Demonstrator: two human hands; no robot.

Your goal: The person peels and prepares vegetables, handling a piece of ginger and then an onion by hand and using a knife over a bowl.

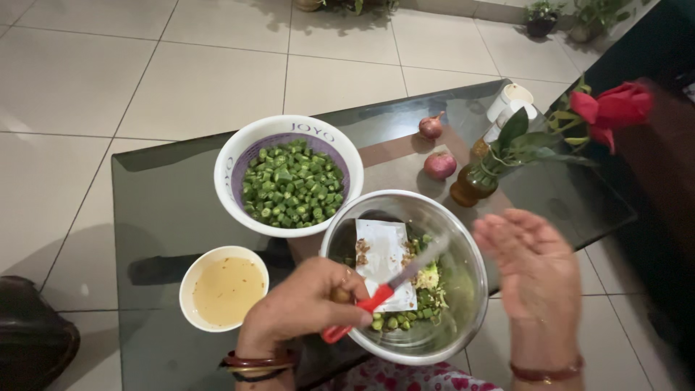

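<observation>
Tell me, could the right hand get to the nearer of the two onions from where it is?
Probably yes. The right hand hovers open and empty over the steel bowl's edge, and the nearer onion lies on bare tabletop beyond it, though the vase stands close beside.

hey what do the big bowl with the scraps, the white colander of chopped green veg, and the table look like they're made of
Scrap bowl: probably stainless steel; its silvery wall shines and mirrors the light.
Colander: likely plastic; an opaque white rim with a purple perforated inner wall and a smooth moulded look.
Table: seemingly dark tinted glass; it is glossy, reflects the things on it, and the floor tiles show faintly through it.
</observation>
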